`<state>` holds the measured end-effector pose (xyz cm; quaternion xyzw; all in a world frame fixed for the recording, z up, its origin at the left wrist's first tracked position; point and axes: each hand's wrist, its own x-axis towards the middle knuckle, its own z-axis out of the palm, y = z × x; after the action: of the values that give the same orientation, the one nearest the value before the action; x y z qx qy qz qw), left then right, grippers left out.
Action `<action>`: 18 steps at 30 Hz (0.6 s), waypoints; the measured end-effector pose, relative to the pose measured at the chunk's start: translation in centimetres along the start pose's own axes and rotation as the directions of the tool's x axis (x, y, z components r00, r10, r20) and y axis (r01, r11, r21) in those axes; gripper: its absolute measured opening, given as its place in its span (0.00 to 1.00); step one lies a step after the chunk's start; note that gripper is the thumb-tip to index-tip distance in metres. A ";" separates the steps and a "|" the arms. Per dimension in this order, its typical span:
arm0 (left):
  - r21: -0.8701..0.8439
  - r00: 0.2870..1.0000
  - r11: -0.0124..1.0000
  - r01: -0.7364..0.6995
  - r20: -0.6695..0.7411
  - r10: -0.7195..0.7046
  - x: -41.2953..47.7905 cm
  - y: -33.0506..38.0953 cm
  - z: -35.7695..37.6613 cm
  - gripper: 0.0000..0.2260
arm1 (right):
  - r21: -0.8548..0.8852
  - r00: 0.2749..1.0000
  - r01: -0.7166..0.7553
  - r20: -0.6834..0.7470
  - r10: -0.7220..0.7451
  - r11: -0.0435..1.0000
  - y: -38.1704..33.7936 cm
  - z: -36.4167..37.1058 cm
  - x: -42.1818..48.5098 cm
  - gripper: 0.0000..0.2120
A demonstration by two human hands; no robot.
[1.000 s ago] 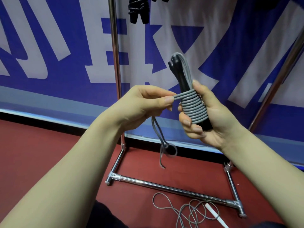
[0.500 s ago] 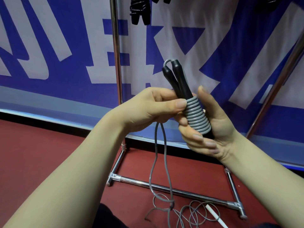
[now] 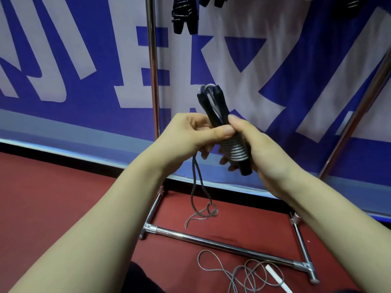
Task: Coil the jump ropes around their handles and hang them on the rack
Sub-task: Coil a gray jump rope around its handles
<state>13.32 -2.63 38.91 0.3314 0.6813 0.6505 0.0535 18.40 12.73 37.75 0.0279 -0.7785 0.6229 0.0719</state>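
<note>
The two black handles (image 3: 213, 106) of the jump rope were held together, tilted slightly left at the top, in front of the rack's left upright (image 3: 153, 70). A grey coil (image 3: 233, 149) was wound tightly round their lower half, and a short grey loop showed between their upper ends. The right hand (image 3: 257, 144) gripped the handles and coil from the right, fingers curled round the underside. The left hand (image 3: 189, 135) pinched the rope at the top of the coil between thumb and fingers. The loose tail (image 3: 195, 187) hung doubled from that hand, ending in a tangle above the red floor (image 3: 53, 197). The rack's base bar (image 3: 222, 246) lay below. A second grey rope (image 3: 243, 271) with a white handle (image 3: 277, 279) lay loose on the floor beside it. Coiled black ropes (image 3: 184, 15) hung at the top edge of the view. A blue and white banner (image 3: 63, 60) stood behind.
</note>
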 end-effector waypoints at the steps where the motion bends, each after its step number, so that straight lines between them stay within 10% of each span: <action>1: 0.025 0.999 1.000 0.014 -0.048 -0.013 0.1 -0.1 0.2 0.08 | 0.005 1.000 -0.002 -0.017 0.002 1.000 0.1 0.1 0.0 0.28; 9: 0.058 0.968 0.994 0.088 -0.239 -0.072 0.6 -0.6 2.3 0.23 | 0.363 0.994 -0.107 0.013 0.110 0.926 0.3 0.7 -0.2 0.25; 18: -0.143 0.975 0.985 0.097 0.211 -0.065 0.5 -0.8 0.4 0.10 | 0.383 0.995 -0.089 -0.012 0.101 0.919 0.4 -0.7 0.4 0.21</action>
<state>12.86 -1.94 38.28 0.3636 0.6333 0.6602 0.1756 18.02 13.49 37.54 -0.0062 -0.6415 0.7657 0.0469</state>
